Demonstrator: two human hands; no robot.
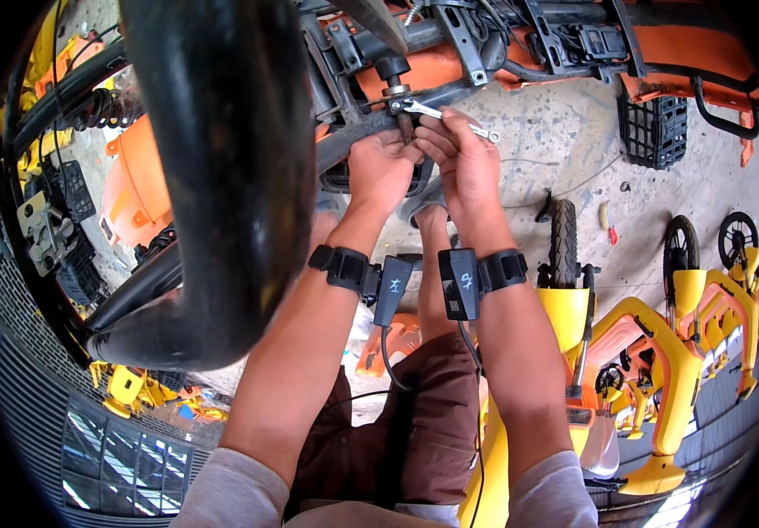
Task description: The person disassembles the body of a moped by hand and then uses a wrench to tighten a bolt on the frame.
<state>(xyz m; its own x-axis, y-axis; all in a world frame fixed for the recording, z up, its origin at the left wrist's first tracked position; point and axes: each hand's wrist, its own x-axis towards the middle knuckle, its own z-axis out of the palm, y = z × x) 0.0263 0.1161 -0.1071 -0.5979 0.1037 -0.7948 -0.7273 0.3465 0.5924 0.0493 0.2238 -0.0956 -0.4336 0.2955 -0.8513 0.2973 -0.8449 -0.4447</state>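
Note:
A silver combination wrench (pixel 432 111) lies with its open end at a bolt fitting (pixel 394 99) under a black round rubber mount on the dark metal frame (pixel 353 134). My right hand (pixel 467 158) is closed on the wrench, whose ring end sticks out past the fingers. Beside it, my left hand (pixel 382 165) has curled fingers at the lower end of a rusty brown pin (pixel 406 129) below the fitting. What those left fingertips hold, if anything, is hidden. Both hands nearly touch each other.
A thick black tube (pixel 221 176) looms close on the left. Orange body panels (pixel 696 53) run along the top right, above a black plastic crate (pixel 654 130). Yellow scooters (pixel 661 352) stand at the right on the concrete floor (pixel 564 132). An orange fender (pixel 138 176) sits at the left.

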